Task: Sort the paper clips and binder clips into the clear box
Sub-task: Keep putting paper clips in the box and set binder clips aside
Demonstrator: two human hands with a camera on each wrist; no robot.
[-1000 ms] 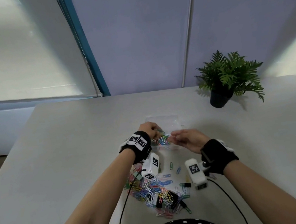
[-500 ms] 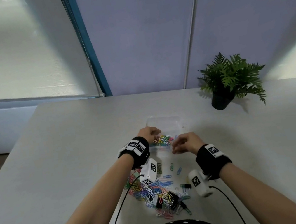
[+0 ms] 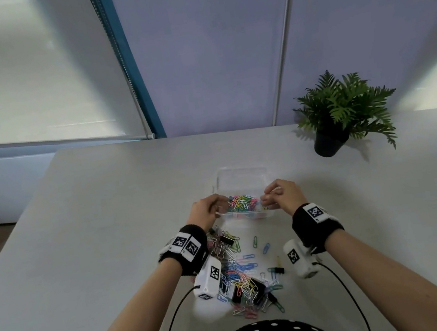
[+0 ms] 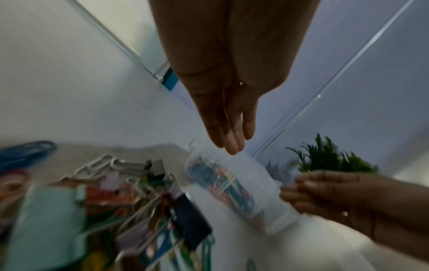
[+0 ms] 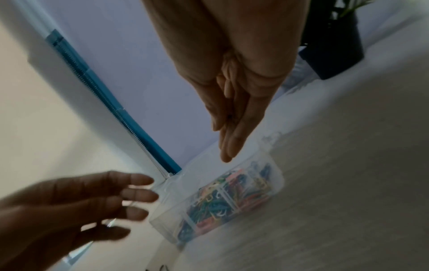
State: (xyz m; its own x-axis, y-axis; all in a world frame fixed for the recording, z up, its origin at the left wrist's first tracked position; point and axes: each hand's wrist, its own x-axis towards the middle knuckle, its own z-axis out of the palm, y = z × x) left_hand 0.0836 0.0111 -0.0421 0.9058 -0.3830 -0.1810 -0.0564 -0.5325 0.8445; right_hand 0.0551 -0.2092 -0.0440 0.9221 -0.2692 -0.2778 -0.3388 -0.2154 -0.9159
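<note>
The clear box (image 3: 240,169) stands on the table with several coloured paper clips (image 3: 242,203) in its near compartment. My left hand (image 3: 207,210) is at the box's left end, its fingers straight and pointing down at the rim in the left wrist view (image 4: 230,143). My right hand (image 3: 279,194) is at the right end; its fingers (image 5: 228,146) lie straight and close together above the box (image 5: 232,192). Neither hand plainly holds a clip. A loose pile of paper clips (image 3: 241,279) with black binder clips (image 3: 227,239) lies nearer to me, between my wrists.
A potted fern (image 3: 343,114) stands at the table's far right. The grey table (image 3: 104,212) stretches wide to the left and right. A window blind and a blue frame rise behind. Wrist camera cables hang over the near edge.
Both hands were close together over the box's near compartment. They have moved apart, and each is now at one end of the box.
</note>
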